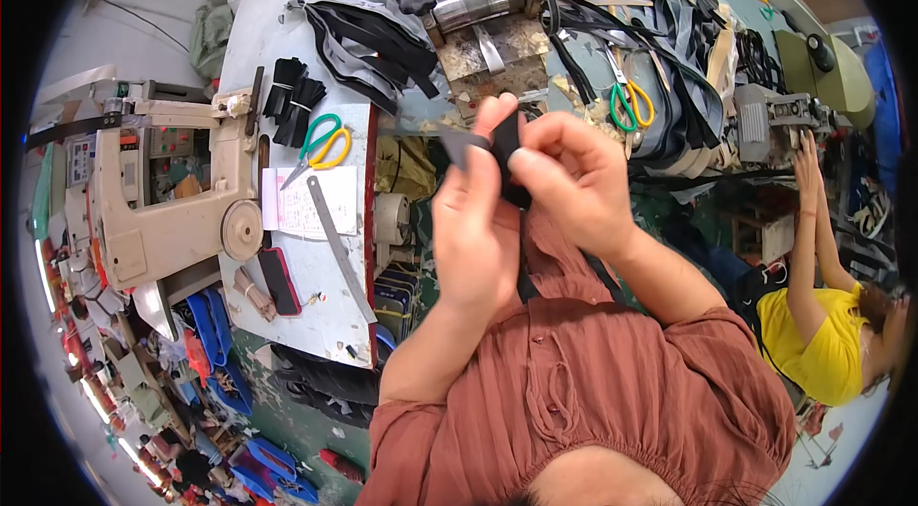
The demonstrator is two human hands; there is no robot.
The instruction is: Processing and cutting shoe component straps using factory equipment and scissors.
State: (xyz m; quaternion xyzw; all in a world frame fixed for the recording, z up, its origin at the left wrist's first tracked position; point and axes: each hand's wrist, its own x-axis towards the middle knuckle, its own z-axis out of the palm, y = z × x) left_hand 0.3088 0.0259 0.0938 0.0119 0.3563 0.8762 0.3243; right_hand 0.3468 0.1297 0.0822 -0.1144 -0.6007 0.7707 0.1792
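Note:
A black strip (507,138) of fabric or leather is pinched between my two hands, above my lap and in front of the roller machine. My left hand (475,229) is closed on its left part, where a dark grey end sticks out past the fingers. With thumb and fingertips, my right hand (581,183) grips the strip's right side. The lower part of the strip is mostly hidden behind my hands. Just beyond them stands the machine with a metal roller (481,6) and a worn base plate (497,76).
On the left table lie green-and-yellow scissors (321,143), a metal ruler (335,243), a paper pad (316,200), a phone (279,280) and black strip bundles (293,99). A sewing machine (172,190) stands farther left. More scissors (626,104) lie right. A co-worker in yellow (822,339) works at right.

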